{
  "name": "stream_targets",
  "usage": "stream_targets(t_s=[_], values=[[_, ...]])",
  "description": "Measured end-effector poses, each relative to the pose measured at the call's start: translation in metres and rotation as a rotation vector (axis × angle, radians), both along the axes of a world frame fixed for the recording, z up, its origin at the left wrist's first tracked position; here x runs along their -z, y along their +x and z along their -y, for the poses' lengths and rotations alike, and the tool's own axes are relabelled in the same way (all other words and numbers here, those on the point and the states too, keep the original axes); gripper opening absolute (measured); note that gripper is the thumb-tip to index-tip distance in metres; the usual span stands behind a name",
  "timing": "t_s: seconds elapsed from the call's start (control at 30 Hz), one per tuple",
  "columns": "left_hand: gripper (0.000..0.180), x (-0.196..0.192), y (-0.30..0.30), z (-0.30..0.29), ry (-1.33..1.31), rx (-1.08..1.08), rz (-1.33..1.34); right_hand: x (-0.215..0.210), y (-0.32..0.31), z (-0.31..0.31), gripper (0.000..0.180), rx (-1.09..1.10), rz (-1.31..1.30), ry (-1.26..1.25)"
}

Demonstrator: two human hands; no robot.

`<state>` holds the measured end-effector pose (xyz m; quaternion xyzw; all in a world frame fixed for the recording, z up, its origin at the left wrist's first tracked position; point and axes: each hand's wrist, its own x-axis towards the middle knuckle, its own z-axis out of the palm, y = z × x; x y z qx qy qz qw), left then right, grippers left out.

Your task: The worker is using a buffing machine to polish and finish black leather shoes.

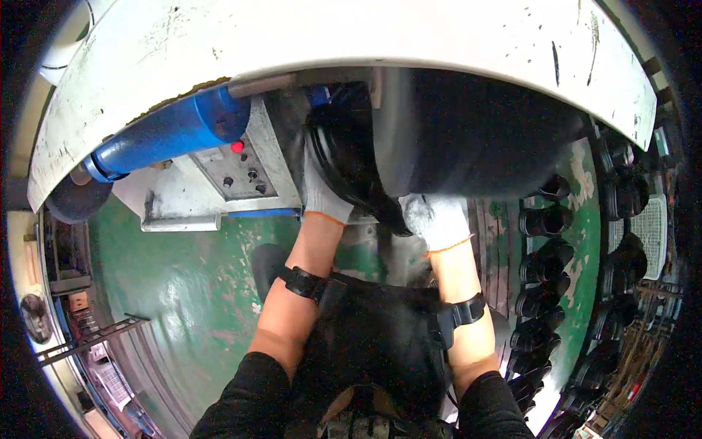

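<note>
A large black rubber tyre-like drum [468, 139] sits on a machine under a curved white guard [351, 36]. My left hand [322, 192], in a white glove, presses against the drum's ribbed black rim [344, 157] on its left side. My right hand [437, 218], also white-gloved, grips the lower edge of the same rim. Both forearms wear black straps and come up from the lower edge.
A grey control panel [238, 172] with a red button [237, 146] sits left of the drum, beside a blue cylinder [172, 132]. Several black rubber parts [545, 271] lie in rows on the green floor [183, 293] at right. A metal rack [88, 336] stands lower left.
</note>
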<state>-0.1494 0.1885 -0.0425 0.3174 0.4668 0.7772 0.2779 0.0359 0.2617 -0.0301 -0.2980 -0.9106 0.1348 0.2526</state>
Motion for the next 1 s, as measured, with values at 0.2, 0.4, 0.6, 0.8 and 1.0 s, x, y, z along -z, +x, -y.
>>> stream_targets(t_s=[0.2,0.4,0.6,0.8,1.0], values=[[0.049,-0.012,-0.015,0.013,0.617,0.387,0.811,0.001,-0.029,0.006,0.031,-0.011,0.009,0.032],[0.055,-0.039,-0.001,0.013,0.485,0.279,0.825,-0.003,-0.034,0.002,0.030,-0.003,0.014,0.048],[0.062,-0.035,0.030,-0.010,0.192,0.069,1.003,-0.021,-0.008,-0.016,0.029,0.082,0.106,0.182],[0.064,-0.010,0.065,-0.020,0.340,0.375,1.169,-0.032,0.024,-0.031,0.028,0.094,0.081,0.157],[0.056,0.017,0.122,-0.055,0.233,0.366,1.085,-0.042,0.073,-0.058,0.028,0.196,0.098,0.196]])
